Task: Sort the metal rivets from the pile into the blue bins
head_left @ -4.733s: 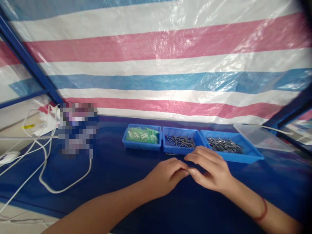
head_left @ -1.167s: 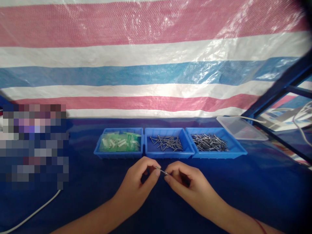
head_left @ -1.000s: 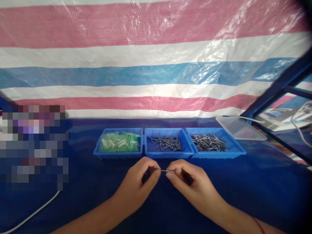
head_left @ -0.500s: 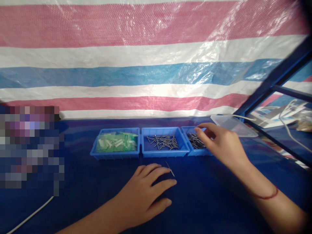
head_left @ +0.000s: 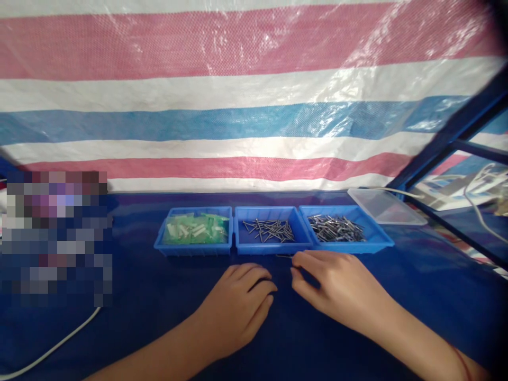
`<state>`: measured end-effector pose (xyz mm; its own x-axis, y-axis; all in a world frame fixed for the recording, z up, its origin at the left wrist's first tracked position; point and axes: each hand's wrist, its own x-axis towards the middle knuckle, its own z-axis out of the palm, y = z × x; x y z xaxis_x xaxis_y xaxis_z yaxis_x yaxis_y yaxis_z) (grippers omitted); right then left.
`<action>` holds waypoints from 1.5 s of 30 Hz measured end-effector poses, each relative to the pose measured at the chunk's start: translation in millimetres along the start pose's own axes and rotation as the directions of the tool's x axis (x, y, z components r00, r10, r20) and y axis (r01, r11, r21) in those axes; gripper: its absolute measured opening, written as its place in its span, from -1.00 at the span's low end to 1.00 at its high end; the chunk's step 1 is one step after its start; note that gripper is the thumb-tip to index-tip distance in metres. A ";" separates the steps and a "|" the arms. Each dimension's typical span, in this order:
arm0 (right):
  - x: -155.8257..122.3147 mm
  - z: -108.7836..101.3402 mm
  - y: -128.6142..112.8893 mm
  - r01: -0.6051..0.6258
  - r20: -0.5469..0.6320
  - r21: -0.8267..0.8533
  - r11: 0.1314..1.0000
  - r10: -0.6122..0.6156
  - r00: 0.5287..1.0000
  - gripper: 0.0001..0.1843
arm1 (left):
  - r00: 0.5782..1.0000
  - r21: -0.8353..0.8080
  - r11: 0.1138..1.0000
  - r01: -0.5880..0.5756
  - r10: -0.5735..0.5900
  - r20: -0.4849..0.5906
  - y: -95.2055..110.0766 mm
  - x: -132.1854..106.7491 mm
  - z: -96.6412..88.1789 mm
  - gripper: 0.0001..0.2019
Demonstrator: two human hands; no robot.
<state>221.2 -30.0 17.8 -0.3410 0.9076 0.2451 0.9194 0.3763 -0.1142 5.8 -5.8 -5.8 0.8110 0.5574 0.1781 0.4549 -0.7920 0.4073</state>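
Note:
My right hand (head_left: 331,272) is low over the table in front of the middle and right bins. At its bent index fingertip a thin metal rivet (head_left: 283,256) sticks out to the left, and its other end is hidden by the fingers. My left hand (head_left: 240,296) rests on the table with loosely curled fingers, its thumb close to the index finger. No object shows in it. Beyond the hands stand a middle blue bin (head_left: 273,248) with loose rivets (head_left: 270,230) and a right blue bin (head_left: 353,246) with a denser heap of metal pins (head_left: 335,228).
A left blue bin (head_left: 194,248) holds green-and-white small packets (head_left: 194,228). A clear plastic lid (head_left: 391,207) lies behind the right bin. A white cable (head_left: 59,346) runs along the left. A blue metal frame (head_left: 444,140) stands at right, before a striped sheet (head_left: 238,121).
My right hand has come down and left from the right bin to the table. The rivet that lay slanted by my left fingertips no longer shows there. My left fingers have drawn closer together.

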 end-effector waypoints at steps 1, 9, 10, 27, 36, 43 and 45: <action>-1.8 1.9 -2.2 -0.025 0.008 -0.063 0.998 0.025 1.000 -0.80 | 1.000 -0.008 1.000 0.008 -0.009 -0.009 -0.9 0.0 0.0 -0.75; -7.6 13.0 -7.9 -0.069 0.169 -0.263 0.962 0.117 0.979 -0.81 | 1.000 -0.021 1.000 0.010 -0.010 0.010 -3.1 1.0 -0.3 -0.80; -6.7 14.0 -7.5 -0.064 0.199 -0.258 0.964 0.117 0.973 -0.82 | 1.000 -0.025 1.000 0.011 -0.010 0.012 -3.2 1.0 -0.6 -0.80; 1.9 21.2 -24.8 -0.239 0.231 0.810 0.536 0.082 0.969 -0.80 | 0.908 -0.531 0.808 0.253 -0.388 -0.158 -6.9 4.2 -5.0 -0.88; 3.2 23.1 -26.3 -0.253 0.261 0.815 0.522 0.060 0.964 -0.77 | 0.896 -0.560 0.792 0.242 -0.405 -0.185 -5.5 4.5 -4.8 -0.88; 3.7 23.4 -21.1 -0.225 0.181 0.824 0.520 0.136 0.974 -0.87 | 0.908 -0.533 0.823 0.194 -0.357 -0.221 -6.3 3.1 -5.6 -0.90; 3.4 23.7 -19.2 -0.196 0.139 0.827 0.526 0.146 0.979 -0.86 | 0.911 -0.531 0.827 0.183 -0.346 -0.224 -5.7 3.5 -5.5 -0.90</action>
<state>197.8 -29.7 -1.9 -0.2268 0.9698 0.0892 0.3889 0.1742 -0.9046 4.0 2.0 -2.5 0.4994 0.8374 0.2222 0.3294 -0.4207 0.8453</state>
